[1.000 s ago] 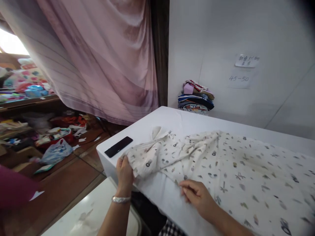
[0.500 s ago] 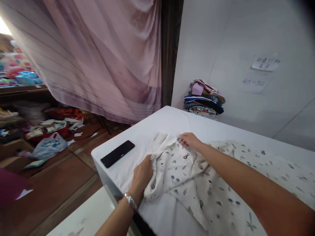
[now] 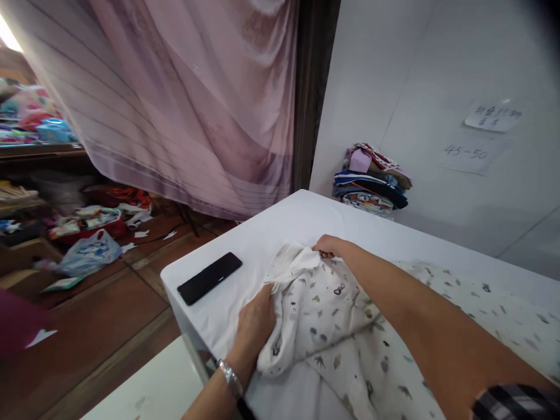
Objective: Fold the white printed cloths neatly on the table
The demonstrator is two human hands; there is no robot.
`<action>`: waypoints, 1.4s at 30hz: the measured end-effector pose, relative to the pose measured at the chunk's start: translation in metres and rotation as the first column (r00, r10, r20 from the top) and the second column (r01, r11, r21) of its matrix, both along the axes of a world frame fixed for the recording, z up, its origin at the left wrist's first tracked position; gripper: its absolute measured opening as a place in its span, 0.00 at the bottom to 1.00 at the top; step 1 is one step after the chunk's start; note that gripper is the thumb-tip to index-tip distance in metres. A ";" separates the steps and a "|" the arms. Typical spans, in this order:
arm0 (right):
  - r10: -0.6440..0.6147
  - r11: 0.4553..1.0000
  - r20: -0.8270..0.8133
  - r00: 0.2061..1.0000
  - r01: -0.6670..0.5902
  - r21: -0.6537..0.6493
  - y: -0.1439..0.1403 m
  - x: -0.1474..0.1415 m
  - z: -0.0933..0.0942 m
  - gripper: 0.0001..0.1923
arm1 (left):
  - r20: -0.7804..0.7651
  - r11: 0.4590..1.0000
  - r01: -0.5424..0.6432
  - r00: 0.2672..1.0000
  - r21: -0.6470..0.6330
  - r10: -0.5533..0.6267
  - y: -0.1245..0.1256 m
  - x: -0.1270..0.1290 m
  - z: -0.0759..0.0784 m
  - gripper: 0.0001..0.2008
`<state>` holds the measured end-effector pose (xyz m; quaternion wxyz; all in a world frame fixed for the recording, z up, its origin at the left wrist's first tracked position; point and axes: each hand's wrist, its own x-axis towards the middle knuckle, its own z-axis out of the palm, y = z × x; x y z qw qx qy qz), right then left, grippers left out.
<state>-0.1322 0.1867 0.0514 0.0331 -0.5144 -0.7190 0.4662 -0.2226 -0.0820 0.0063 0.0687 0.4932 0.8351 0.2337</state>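
A white cloth with small printed motifs [image 3: 324, 315] lies crumpled across the table, its plain white edge bunched at the far end. My left hand [image 3: 257, 315], with a silver bracelet at the wrist, grips the near-left side of that edge; its fingertips are partly hidden by the fabric. At the far corner of the same edge, my right hand [image 3: 329, 247] pinches the cloth with curled fingers. Between the two hands the white edge is stretched and slightly gathered. To the right, the rest of the cloth spreads under and past my right forearm.
A black phone [image 3: 210, 277] lies on the white table [image 3: 280, 224], left of the cloth. Folded clothes [image 3: 371, 178] are stacked by the wall. A pink curtain [image 3: 196, 105] hangs behind. Bags and a red basket [image 3: 116, 224] sit on the floor at left.
My right hand's fingers have closed more tightly on the cloth's far corner, and its edge is rumpled differently. My left hand keeps its hold. The view has shifted slightly.
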 end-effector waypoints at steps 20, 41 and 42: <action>-0.149 0.956 -0.329 0.933 0.051 -0.288 -0.014 0.054 0.020 0.10 | 0.024 0.999 -0.031 0.999 0.033 0.030 0.000 0.000 0.000 0.15; 0.018 0.999 -0.096 0.995 -0.022 -0.037 -0.007 0.037 0.034 0.07 | 0.045 0.998 -0.026 0.999 0.060 0.024 -0.001 -0.001 -0.004 0.16; 0.012 0.999 -0.082 0.997 -0.015 -0.034 -0.008 0.033 0.036 0.10 | 0.048 0.998 -0.026 0.999 0.060 0.023 -0.001 -0.001 -0.003 0.16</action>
